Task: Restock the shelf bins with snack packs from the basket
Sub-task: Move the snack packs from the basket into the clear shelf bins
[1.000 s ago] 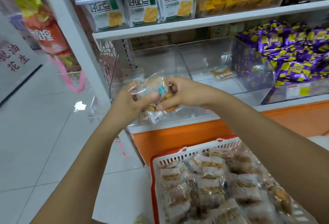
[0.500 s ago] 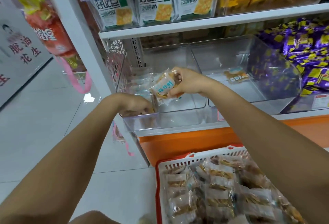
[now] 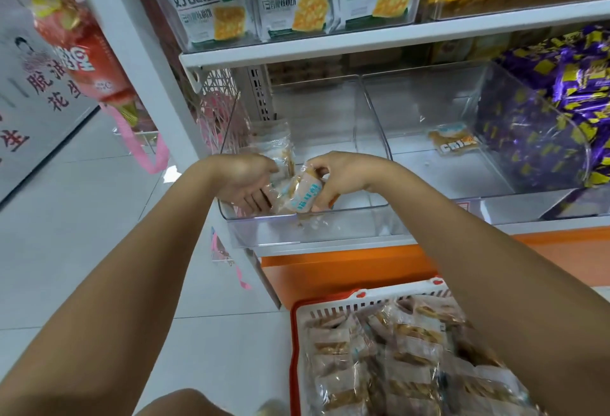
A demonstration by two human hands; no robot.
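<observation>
Snack pack (image 3: 298,197) is being pinched, tilted, by the curled fingers of the right hand (image 3: 346,178), just above the front wall of the clear shelf bin (image 3: 297,230). The left hand (image 3: 241,181) is being held inside the same bin, just beside the pack, with its fingers straight and pointing down, gripping nothing. Other packs (image 3: 274,148) are being stored upright at the bin's left rear. Below the shelf, similar packs are being carried in a red-rimmed basket (image 3: 333,311). A lone pack (image 3: 454,143) is being displayed in the neighbouring bin (image 3: 495,191).
</observation>
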